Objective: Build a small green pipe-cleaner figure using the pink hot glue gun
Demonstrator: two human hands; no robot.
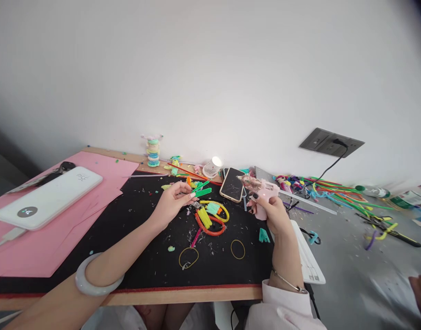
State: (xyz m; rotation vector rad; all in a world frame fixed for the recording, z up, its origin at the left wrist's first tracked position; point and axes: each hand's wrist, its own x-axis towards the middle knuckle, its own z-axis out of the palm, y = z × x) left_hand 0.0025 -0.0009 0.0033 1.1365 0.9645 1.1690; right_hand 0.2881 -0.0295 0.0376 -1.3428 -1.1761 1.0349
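1. Our left hand [176, 197] is drawn nearly together, thumb pinched against the fingers, and has hold of green strips [204, 191], whose ends stick out toward the right in a narrow V above the black mat [145, 266].
2. Our right hand [274, 211] is wrapped around the handle of a pink glue gun [263, 189]; its nozzle end (rather crusted with brownish residue) points left toward the strips, well apart from them. A translucent glue stick [308, 201] juts from the back.
3. Between and below our hands, on the mat, we see a red loop [213, 233] and a yellow loop [227, 213], with a bundle of short yellow strips [204, 218] over them.
4. Nearer to us lie two rubber bands [244, 250], well apart from each other, and a folded turquoise piece [264, 235] sits below our right hand.
5. Beyond our hands we find a phone [232, 184] and a white cup [213, 168]; farther left a striped fuzzy stack [153, 152] stands upright on the wooden tabletop [196, 294].
6. At our left, a white power bank [48, 197] rests on pink paper [103, 167].
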